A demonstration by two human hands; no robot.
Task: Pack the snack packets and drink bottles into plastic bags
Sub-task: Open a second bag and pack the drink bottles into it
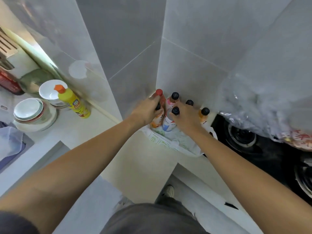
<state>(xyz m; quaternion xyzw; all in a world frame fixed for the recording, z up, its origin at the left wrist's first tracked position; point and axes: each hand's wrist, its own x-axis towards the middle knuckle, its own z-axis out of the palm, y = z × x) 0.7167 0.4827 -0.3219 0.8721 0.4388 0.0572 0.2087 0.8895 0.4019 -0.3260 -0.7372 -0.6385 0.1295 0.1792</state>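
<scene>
Several drink bottles stand in the corner of the white counter against the tiled wall. My left hand grips two of them: a red-capped bottle and a black-capped one with an orange label. My right hand grips a black-capped bottle with a white and blue label. A pink-labelled bottle, another black cap and an orange bottle stand behind and to the right. A white plastic bag with green print lies flat in front of the bottles.
A yellow dish-soap bottle and stacked bowls sit on the counter at left. A black gas hob lies to the right, with a crumpled clear plastic bag above it. The counter edge runs near my legs.
</scene>
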